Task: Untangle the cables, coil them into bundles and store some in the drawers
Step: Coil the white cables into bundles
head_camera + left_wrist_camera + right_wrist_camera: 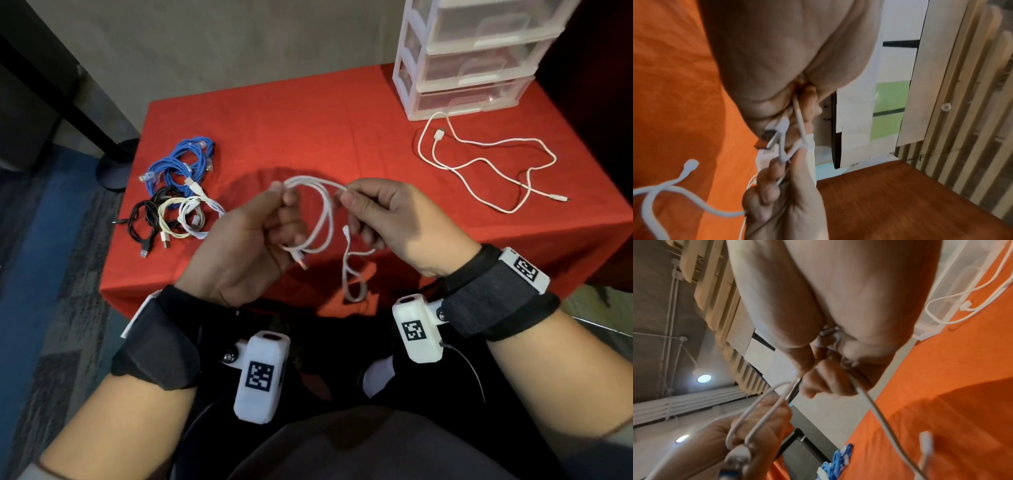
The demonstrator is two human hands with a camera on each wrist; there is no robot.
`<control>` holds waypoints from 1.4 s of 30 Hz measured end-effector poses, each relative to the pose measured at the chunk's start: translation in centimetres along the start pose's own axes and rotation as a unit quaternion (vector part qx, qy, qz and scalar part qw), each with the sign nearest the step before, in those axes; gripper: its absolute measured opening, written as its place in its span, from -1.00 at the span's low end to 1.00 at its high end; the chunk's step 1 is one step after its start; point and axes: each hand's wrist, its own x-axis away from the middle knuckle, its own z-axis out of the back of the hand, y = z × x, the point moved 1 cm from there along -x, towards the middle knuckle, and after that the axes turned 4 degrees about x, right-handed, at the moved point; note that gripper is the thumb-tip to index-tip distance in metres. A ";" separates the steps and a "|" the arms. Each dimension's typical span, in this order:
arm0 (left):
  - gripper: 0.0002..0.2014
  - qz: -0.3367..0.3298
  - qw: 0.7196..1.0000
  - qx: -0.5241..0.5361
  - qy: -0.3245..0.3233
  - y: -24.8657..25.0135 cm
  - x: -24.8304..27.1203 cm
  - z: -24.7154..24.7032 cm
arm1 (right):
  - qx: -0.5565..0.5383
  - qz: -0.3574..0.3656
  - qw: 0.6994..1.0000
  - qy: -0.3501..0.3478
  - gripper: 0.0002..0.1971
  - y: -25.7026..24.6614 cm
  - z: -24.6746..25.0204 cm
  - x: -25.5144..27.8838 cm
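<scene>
At the centre of the head view, above the near edge of the red worktop (pixel 342 113), both hands hold one white cable (pixel 323 219). The left hand (pixel 239 246) curls round its gathered loops; the right hand (pixel 387 219) pinches the strand just beside them. The loops hang lengthwise toward the bottom of the frame, the free tail dangling below the right hand, probably the next length to wind on. It looks thin, smooth and limp.

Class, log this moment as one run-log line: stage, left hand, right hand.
stage: coiling white cable | left hand: holds loops | right hand: pinches strand | drawers: closed
</scene>
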 end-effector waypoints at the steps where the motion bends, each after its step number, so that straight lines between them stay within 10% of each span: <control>1: -0.68 -0.014 0.999 0.045 0.014 0.2 -0.2 0.4 | 0.011 -0.005 1.000 0.003 -0.80 0.3 0.2 0.0; 8: -0.70 -0.113 0.983 0.118 0.080 0.4 -1.6 1.5 | 0.111 -0.043 0.992 -0.040 -0.81 2.6 -3.1 1.5; 21: -0.70 -0.212 0.967 -0.091 0.112 -0.7 -1.5 1.3 | 0.233 -0.001 0.969 -0.085 -0.86 1.9 -3.6 2.4; 34: -0.70 -0.264 0.685 -0.678 0.045 -3.2 -1.5 1.4 | 0.344 0.111 0.917 -0.171 -0.79 -1.1 -0.2 1.6; 39: -0.65 -0.127 0.815 -0.565 0.004 -3.6 -1.4 1.0 | 0.307 0.102 0.937 -0.127 -0.94 -2.4 1.8 0.0; 42: -0.58 -0.078 0.849 -0.522 -0.022 -3.4 -0.8 1.0 | 0.339 0.098 0.930 -0.105 -0.95 -2.9 3.5 -1.2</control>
